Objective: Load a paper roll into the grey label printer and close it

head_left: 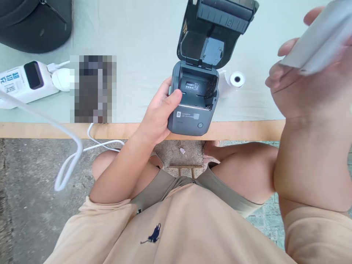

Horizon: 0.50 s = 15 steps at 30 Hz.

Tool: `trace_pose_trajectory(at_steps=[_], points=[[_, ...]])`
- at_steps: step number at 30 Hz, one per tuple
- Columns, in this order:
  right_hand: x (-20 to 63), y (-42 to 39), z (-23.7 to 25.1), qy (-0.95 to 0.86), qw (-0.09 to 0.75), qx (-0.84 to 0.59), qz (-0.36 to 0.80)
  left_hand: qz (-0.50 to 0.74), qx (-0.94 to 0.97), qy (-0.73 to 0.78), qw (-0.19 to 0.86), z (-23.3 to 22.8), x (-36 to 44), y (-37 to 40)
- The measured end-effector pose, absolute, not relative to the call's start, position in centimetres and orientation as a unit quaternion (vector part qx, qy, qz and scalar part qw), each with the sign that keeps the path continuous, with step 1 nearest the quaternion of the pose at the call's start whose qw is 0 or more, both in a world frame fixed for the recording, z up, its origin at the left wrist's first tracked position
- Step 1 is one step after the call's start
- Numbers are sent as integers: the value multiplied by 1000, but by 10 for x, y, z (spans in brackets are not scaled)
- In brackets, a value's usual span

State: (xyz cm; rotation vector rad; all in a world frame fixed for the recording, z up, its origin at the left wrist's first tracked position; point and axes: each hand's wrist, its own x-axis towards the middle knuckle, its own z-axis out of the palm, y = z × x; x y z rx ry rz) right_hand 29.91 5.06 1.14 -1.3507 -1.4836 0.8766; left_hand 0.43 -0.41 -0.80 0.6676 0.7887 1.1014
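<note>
A small grey label printer (192,110) stands at the table's front edge with its lid (217,29) flipped up and its paper bay empty. My left hand (159,110) grips the printer's left side, thumb on the rim of the bay. My right hand (302,84) is raised close to the camera at the right and holds a blurred white paper object (321,40), which could be a roll or a strip. A white paper roll (233,81) lies on the table just right of the printer.
A white power strip (24,82) with a plug and white cables (68,161) lies at the left. A black bag (33,22) sits at the back left. A blurred patch (93,90) covers something beside the strip. The table's wooden edge (55,130) runs across.
</note>
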Motion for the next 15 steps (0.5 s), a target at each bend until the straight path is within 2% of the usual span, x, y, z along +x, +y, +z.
trace_pose_trajectory(at_steps=[1,3,8,12,15], points=[[305,55,2,-568,510,-557,327,499,303,354,731,-9,4,-4],[313,58,-14,-584,523,-567,254,499,303,343,735,-9,4,-3],[330,54,-35,-651,418,-619,132,506,295,373,720,-7,8,-4],[345,56,-44,-631,349,-686,95,498,289,382,723,-4,10,-3],[339,46,-31,-671,343,-653,77,506,276,383,722,-4,10,-3]])
